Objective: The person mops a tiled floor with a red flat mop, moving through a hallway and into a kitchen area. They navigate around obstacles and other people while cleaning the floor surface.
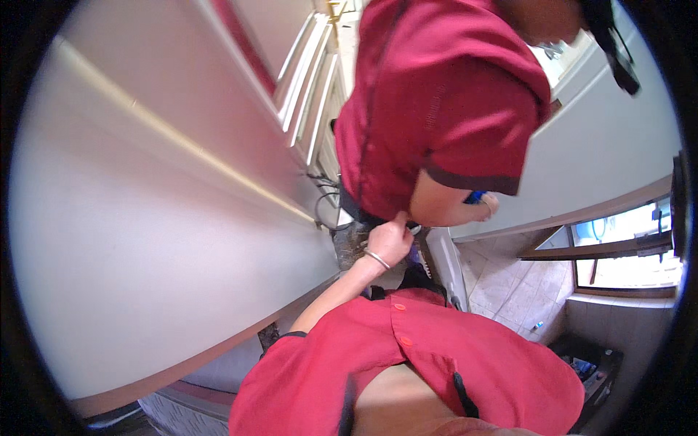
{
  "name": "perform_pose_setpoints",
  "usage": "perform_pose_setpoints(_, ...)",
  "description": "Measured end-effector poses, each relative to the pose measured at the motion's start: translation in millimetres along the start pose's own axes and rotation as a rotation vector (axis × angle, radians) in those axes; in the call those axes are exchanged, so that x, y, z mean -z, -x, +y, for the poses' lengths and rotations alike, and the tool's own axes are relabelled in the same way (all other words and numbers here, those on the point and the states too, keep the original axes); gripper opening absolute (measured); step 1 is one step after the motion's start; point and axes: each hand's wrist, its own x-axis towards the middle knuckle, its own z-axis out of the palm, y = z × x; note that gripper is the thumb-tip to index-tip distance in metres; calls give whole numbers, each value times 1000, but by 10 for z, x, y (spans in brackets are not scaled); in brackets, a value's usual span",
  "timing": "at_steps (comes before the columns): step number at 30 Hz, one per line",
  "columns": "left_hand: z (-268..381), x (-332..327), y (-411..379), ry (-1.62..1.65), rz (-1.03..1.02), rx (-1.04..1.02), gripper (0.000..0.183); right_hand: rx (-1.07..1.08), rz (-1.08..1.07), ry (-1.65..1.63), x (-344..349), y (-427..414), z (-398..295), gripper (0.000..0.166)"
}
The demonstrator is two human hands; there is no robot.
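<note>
My left hand (390,240), with a silver bangle at the wrist, is raised before my chest. Its fingers are curled against the lower edge of a co-worker's red short-sleeved shirt (403,136), beside that person's elbow; whether they grip the cloth cannot be told. My right hand is out of view. The co-worker stands close in front of me, forearm bent, with a blue object (476,197) at their hand (488,207), mostly hidden. My own red buttoned shirt (403,321) fills the bottom of the head view.
A large pale panel (163,229) with a brown lower edge rises at left. Black cables (322,207) hang beyond it, near white-edged frames (311,82). Another pale surface (605,141) curves along the right. Further right are floor tiles (507,272), a window (627,272) and a dark open container (589,365).
</note>
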Motion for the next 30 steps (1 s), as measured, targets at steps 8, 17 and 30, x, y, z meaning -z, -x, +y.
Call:
perform_pose_setpoints(8,-296,291,668,103,43,-52,18,208,89,29,-760,416,-481,25)
perform_pose_setpoints(17,-401,417,496,156,192,-18,15,349,133,12,-968,581,-1102,24)
perform_pose_setpoints(30,-846,138,123,228,198,157,14,401,186,-113,-627,591,-1408,21)
